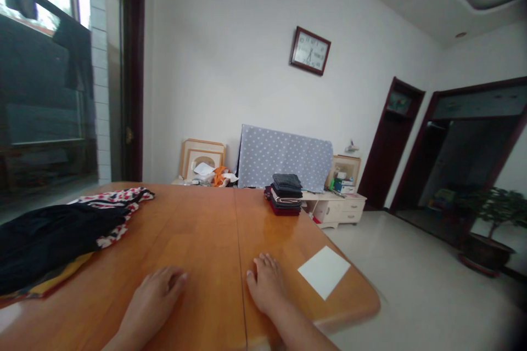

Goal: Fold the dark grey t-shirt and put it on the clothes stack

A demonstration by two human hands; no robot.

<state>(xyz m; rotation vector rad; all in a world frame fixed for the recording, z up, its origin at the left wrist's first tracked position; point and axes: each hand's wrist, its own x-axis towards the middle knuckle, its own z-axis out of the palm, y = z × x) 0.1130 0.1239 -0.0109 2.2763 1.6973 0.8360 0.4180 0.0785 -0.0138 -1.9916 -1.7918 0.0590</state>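
Observation:
My left hand (157, 295) rests on the wooden table (197, 230), its fingers loosely curled and the thumb apart, with nothing visible in it. To the right of the table's seam, my right hand (267, 284) lies palm down, fingers and thumb apart. A white sheet of paper (324, 272) lies flat just right of that hand, not touching it. Farther back stands a neat stack of folded clothes (285, 195), grey on top and dark red at the bottom. At the left, a dark garment (53, 230) is spread over other clothes, including a red-and-white patterned one (113, 236).
Behind the table, a polka-dot cloth (284, 156) covers a wide object on a white cabinet (343, 211). Picture frames (202, 145) and loose items stand beside it. A wall clock (310, 50) hangs above. A potted plant (488, 247) is on the floor at the right.

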